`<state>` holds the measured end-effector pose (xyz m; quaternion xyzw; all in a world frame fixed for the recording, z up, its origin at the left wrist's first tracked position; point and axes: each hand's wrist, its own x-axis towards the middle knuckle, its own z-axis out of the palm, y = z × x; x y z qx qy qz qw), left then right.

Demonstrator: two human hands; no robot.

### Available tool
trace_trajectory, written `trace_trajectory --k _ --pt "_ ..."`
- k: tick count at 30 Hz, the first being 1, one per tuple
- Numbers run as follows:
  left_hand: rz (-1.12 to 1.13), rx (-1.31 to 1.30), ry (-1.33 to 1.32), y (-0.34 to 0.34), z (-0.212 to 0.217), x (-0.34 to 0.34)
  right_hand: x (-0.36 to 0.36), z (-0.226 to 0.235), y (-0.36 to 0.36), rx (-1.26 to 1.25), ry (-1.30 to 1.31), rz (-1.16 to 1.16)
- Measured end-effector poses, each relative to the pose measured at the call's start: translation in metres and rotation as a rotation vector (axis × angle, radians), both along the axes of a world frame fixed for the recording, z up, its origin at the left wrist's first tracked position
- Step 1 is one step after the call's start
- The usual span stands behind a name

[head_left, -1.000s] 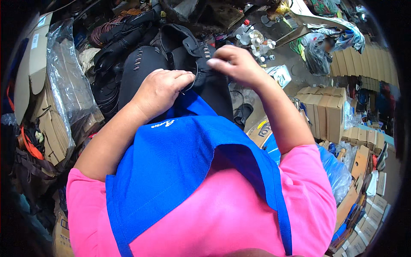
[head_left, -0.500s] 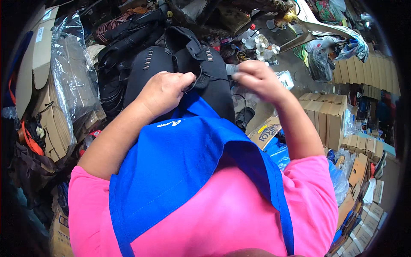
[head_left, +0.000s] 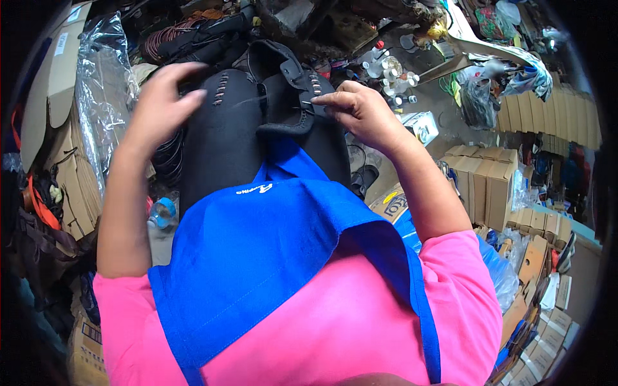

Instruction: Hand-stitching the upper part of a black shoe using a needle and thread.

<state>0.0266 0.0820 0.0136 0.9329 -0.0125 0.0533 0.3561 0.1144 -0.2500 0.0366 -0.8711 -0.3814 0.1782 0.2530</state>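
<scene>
Between my knees lies a black shoe upper (head_left: 283, 125) with a stitched edge, its opening facing up. My right hand (head_left: 364, 112) is at its right side, closed with the fingertips pinching a thin, dark needle-like tool (head_left: 306, 103) against the upper's edge. My left hand (head_left: 159, 106) is raised off to the left, apart from the upper, thumb and fingers spread and smeared by motion. A faint thread-like line shows between it and the upper; whether the hand holds it is unclear. A blue apron (head_left: 257, 231) covers my lap.
Clear plastic sheeting (head_left: 103, 96) and cardboard stand at the left. A plastic bottle (head_left: 164, 212) lies beside my left thigh. Several small bottles (head_left: 396, 80) stand ahead on the right, with cardboard boxes (head_left: 479, 183) closer. Dark coiled cords (head_left: 168, 161) are left of my knees.
My left hand has left the upper and swung left and up, its fingers spreading. My right hand has come in closer to the upper's right edge. The upper's near part now lies more open.
</scene>
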Motion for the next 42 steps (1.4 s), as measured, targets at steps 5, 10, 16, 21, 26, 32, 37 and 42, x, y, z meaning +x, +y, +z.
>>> trace_trajectory --k 5,10,16,21,26,32,37,42 --pt "-0.212 -0.18 0.181 -0.087 -0.017 0.052 0.001 0.001 0.004 -0.02 -0.035 -0.001" --pt "-0.22 -0.409 0.159 -0.106 -0.043 0.077 0.002 0.009 0.007 -0.104 -0.059 -0.007" --pt "-0.484 -0.5 0.408 -0.11 -0.043 0.089 0.004 0.011 0.004 -0.115 -0.025 -0.029" --pt "-0.587 -0.503 0.461 -0.103 -0.039 0.096 -0.004 0.016 0.008 -0.2 -0.162 0.004" --pt "-0.629 -0.42 0.527 -0.101 -0.028 0.101 0.008 0.003 -0.002 -0.056 0.033 -0.045" --pt "-0.653 -0.473 0.54 -0.1 -0.042 0.109 0.013 0.001 0.002 -0.063 -0.019 0.029" --pt "-0.692 -0.511 0.514 -0.097 -0.046 0.113 0.009 0.0 0.004 -0.048 0.004 -0.022" --pt "-0.722 -0.436 0.515 -0.098 -0.04 0.116 0.021 -0.015 0.003 0.035 0.12 -0.032"
